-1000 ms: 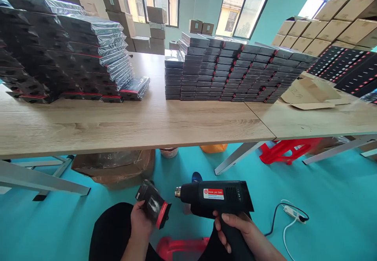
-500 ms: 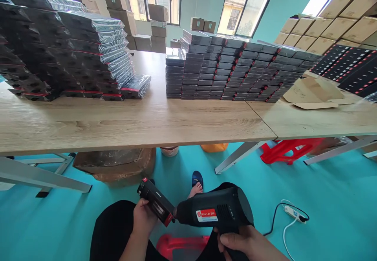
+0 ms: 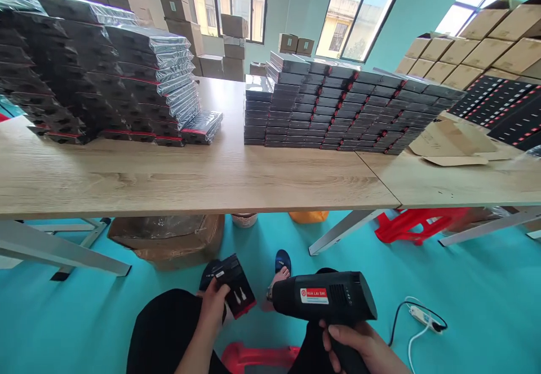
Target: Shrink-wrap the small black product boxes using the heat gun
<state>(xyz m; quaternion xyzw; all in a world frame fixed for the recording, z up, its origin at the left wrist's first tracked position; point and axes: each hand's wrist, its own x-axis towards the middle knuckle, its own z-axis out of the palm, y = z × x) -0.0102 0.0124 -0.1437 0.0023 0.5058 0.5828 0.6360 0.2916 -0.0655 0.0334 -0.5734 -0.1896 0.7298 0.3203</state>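
Note:
Low over my lap, my left hand [image 3: 214,302] grips a black box [image 3: 235,285] with red edging by its left side. A broad face with a picture of two small white items is turned up. To the right, my right hand [image 3: 349,343] is wrapped around the handle of a black heat gun [image 3: 323,296] with a red and white label. Its metal nozzle points left toward the box, with a small gap between them. Both are held below the level of the tabletop.
A wooden table [image 3: 203,179] spans the view ahead. On it stand film-wrapped boxes [image 3: 139,81] at left and neatly stacked boxes [image 3: 329,103] at centre. Below are an open carton [image 3: 169,250], a red stool [image 3: 418,225] and a power strip [image 3: 425,317].
The black box has been turned, so a wider face now shows. The heat gun has shifted right, and its nozzle, earlier right at the box, now stands apart from it.

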